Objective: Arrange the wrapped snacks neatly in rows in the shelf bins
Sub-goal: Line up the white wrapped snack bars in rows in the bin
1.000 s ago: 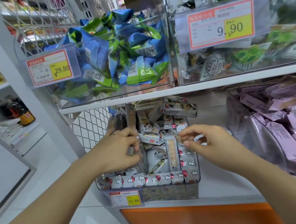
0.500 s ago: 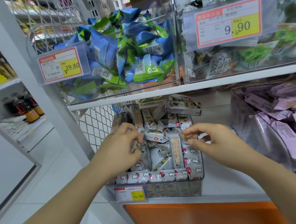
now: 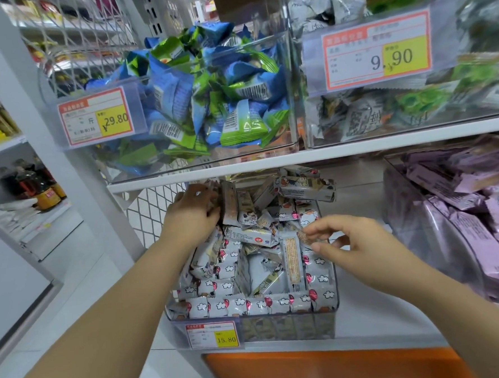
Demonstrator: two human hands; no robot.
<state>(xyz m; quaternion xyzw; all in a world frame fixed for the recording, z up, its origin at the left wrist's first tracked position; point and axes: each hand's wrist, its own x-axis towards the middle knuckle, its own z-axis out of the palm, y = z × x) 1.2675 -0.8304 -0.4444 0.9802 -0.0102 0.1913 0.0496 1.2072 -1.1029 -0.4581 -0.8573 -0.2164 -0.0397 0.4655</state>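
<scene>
Left hand (image 3: 193,215) grips upright snack bars (image 3: 229,203) at back left of clear bin (image 3: 329,324); right hand (image 3: 353,241) seems to pinch one wrapper (image 3: 301,236), edge partly hidden.

White lower shelf (image 3: 364,322) carries two clear bins, apart: centre bin (image 3: 289,328) of grey-white wrapped snacks (image 3: 249,304), 15.80 tag (image 3: 213,335) on front; right bin (image 3: 405,217) of pink packs (image 3: 463,225). Upper shelf (image 3: 328,153) carries two clear bins side by side: left upper bin (image 3: 281,55), blue-green packets (image 3: 207,98), 29.80 tag (image 3: 96,116); right upper bin (image 3: 310,112), grey-green packets (image 3: 364,120), 9.90 tag (image 3: 377,54).
</scene>
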